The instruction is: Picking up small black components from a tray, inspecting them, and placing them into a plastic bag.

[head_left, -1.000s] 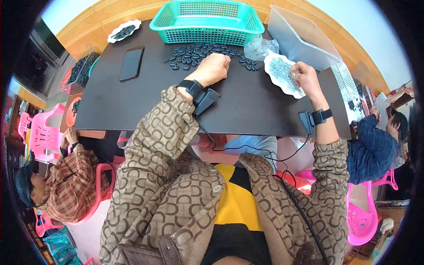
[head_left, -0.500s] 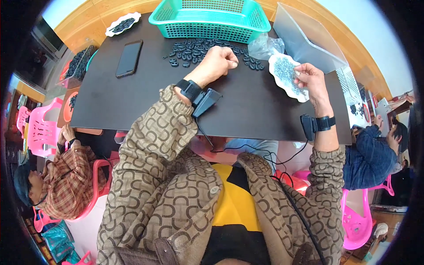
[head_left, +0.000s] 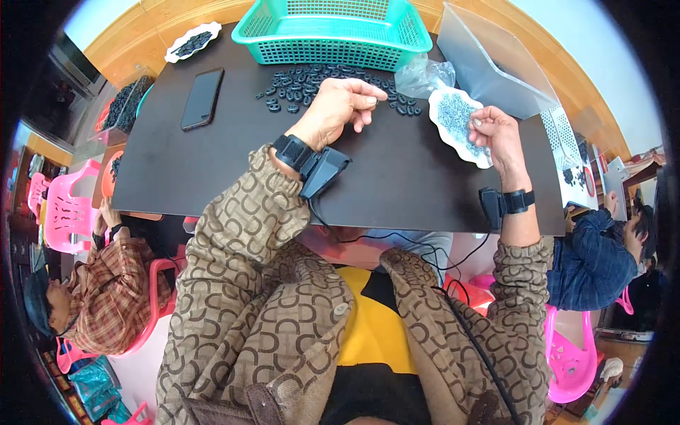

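Observation:
Over the near edge of a spread of small black oval pieces (head_left: 290, 86), my left hand (head_left: 338, 106) has thumb and forefinger pinched together. Whatever sits at those fingertips is too small to name. My right hand (head_left: 498, 136) is at the right rim of a white scalloped dish (head_left: 440, 127), its fingertips closed in a pinch. Tiny pale bluish pieces (head_left: 457, 113) fill that dish. What the right fingertips hold, if anything, cannot be made out.
A green plastic basket (head_left: 333, 53) stands behind the black pieces, with a crumpled clear bag (head_left: 425, 76) and a translucent bin (head_left: 489, 67) to its right. A phone (head_left: 202, 99) and a dish of black pieces (head_left: 193, 44) lie left. Other people sit at both sides.
My left hand has shifted slightly left, with its thumb and forefinger now stretched farther forward. The right hand stays over the dish with its fingers a little lifted.

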The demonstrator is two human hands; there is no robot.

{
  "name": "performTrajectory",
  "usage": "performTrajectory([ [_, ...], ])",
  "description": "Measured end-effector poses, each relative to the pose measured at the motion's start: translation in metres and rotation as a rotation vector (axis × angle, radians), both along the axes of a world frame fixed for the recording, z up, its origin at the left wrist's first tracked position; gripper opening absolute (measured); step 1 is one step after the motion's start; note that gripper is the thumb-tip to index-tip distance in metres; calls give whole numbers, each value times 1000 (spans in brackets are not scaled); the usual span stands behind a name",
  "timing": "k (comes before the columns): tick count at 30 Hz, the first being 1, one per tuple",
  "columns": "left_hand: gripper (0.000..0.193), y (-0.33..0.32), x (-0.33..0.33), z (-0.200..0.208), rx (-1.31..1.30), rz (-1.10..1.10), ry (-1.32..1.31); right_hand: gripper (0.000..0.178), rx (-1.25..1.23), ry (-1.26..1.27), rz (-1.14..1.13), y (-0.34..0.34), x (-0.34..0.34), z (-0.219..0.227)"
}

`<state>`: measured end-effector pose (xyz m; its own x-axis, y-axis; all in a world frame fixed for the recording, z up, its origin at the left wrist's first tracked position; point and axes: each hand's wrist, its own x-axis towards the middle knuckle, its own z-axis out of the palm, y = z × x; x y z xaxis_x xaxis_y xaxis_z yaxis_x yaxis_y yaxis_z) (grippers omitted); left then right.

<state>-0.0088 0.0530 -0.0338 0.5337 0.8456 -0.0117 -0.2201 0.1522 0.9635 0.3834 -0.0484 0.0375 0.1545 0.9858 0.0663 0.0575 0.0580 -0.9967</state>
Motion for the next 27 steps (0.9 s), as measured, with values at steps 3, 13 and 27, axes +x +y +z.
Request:
performTrajectory([
  [3, 25, -1, 2, 8, -25, 4, -35, 18, -15, 28, 8, 6, 8, 2],
  [13, 25, -5, -9, 26, -115, -46, -140, 17, -65, 118, 38, 3, 15, -4],
  [27, 18, 1, -25, -16, -605, -506, -581, 16, -102, 259, 122, -1, -56, -10],
])
